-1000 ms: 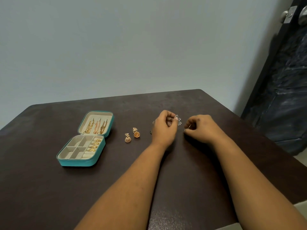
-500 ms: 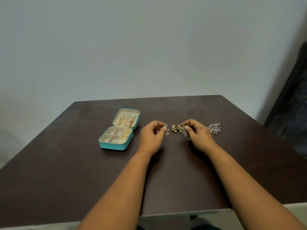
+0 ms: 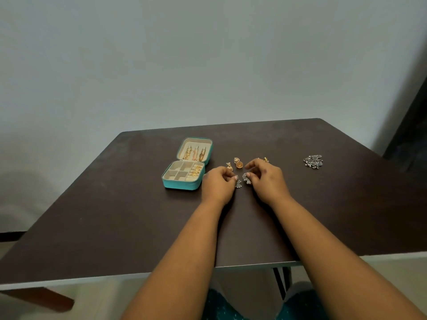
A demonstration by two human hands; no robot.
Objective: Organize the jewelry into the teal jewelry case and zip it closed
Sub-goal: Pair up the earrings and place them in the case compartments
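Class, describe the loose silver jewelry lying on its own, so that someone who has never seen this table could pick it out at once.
Start at the dark brown table and go to its far right side, well away from the open teal jewelry case. There lies a small heap of silver jewelry. Unlike the gold earrings by the hands, it is grey, untouched and alone.

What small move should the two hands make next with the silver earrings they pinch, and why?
Probably carry both to the left, to the open teal case. The left hand pinches one silver earring and the right hand pinches its partner, so the pair is ready; the tray's left compartments look free.
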